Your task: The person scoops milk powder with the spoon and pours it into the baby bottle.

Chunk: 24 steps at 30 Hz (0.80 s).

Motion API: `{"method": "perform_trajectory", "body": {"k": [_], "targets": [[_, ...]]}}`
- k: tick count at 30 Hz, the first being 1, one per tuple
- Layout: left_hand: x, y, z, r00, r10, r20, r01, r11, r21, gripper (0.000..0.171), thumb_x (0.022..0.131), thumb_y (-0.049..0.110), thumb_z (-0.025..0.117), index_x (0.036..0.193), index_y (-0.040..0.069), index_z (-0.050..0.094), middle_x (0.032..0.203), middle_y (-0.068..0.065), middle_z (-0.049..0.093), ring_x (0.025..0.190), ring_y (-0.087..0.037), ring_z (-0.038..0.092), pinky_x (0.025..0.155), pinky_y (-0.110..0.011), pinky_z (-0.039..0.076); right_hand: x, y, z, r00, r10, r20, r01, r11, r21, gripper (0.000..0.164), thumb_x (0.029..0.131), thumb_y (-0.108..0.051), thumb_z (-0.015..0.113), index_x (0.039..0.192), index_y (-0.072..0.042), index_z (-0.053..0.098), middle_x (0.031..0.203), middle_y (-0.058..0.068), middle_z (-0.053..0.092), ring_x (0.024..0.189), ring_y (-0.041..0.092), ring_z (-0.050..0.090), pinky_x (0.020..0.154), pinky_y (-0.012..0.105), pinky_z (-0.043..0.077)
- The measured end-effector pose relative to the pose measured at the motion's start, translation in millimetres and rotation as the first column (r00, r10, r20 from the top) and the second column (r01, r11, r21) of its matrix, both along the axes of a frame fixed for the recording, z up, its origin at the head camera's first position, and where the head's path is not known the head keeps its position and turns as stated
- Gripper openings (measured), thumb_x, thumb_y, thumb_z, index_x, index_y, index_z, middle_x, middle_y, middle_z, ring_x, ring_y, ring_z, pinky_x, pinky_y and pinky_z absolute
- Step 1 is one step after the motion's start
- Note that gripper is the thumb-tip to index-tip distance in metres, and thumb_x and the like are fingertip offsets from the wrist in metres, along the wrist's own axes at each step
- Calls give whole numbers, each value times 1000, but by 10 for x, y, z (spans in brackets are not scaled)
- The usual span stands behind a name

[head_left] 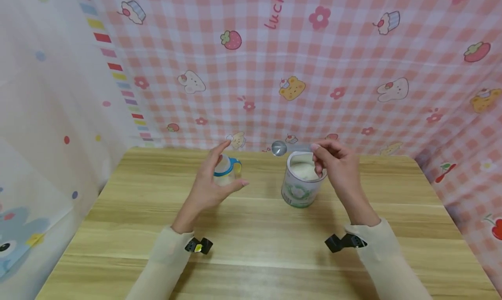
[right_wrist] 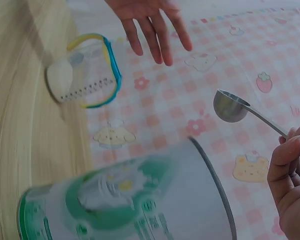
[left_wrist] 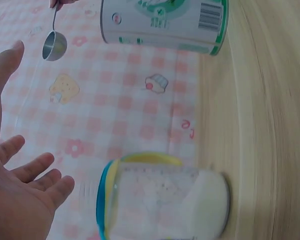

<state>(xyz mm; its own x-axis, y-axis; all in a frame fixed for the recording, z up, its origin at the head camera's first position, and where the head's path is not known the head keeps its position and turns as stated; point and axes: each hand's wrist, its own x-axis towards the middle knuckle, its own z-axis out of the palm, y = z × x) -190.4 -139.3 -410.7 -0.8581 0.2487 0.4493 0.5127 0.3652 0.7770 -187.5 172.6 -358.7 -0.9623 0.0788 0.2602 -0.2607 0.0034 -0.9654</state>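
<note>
My right hand (head_left: 340, 171) pinches the thin handle of a metal measuring spoon (head_left: 279, 148) between thumb and fingertips. Its round bowl (right_wrist: 231, 106) hangs in the air beyond the can's rim, on the side toward the bottle. Below that hand stands an uncovered white and green can (head_left: 299, 193) with pale powder (head_left: 304, 171) inside. My left hand (head_left: 204, 184) is held up with fingers and thumb spread, beside and apart from a clear bottle (left_wrist: 160, 200). The bottle has a blue and yellow collar, yellow handles and whitish contents at its bottom. In the head view, my left hand partly hides the bottle.
Both containers stand upright toward the back of a wood-grain table (head_left: 259, 243). Behind it hangs a pink checked cloth (head_left: 259, 64), and a white patterned cloth (head_left: 51, 108) hangs on the left. Each sleeve cuff carries a small black wrist camera (head_left: 345, 242).
</note>
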Motion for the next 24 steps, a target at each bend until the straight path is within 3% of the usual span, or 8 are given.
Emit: {"method": "perform_trajectory", "body": {"k": [6, 12, 17, 24], "targets": [[15, 136, -16, 999, -48, 17, 49, 999, -24, 101, 80, 25, 90, 161, 30, 29, 165, 1, 33, 152, -21, 33, 126, -47, 33, 28, 155, -22, 999, -30, -30, 31, 998, 45, 16, 98, -19, 71, 91, -4, 73, 68, 0, 62, 48, 11, 53, 43, 22, 48], [2, 230, -71, 998, -65, 25, 67, 997, -43, 99, 81, 30, 89, 160, 33, 30, 166, 3, 33, 151, -22, 35, 124, -50, 35, 23, 298, -71, 998, -59, -2, 59, 996, 64, 19, 98, -19, 72, 94, 0, 72, 67, 0, 63, 47, 12, 53, 42, 23, 47], [-25, 308, -148, 994, -93, 54, 94, 995, -32, 98, 81, 31, 89, 160, 34, 31, 166, 5, 33, 152, -21, 35, 124, -51, 36, 17, 402, -117, 995, -99, 13, 95, 978, 186, 22, 99, -20, 69, 95, 2, 71, 66, -3, 62, 48, 12, 53, 42, 25, 48], [-54, 422, -282, 986, -113, 120, 115, 993, -12, 97, 81, 31, 90, 160, 28, 33, 165, -2, 35, 153, -20, 33, 126, -45, 35, -22, 481, -225, 995, -88, -52, 101, 939, 330, 22, 100, -13, 67, 94, 8, 70, 63, -4, 60, 45, 12, 52, 39, 26, 46]]}}
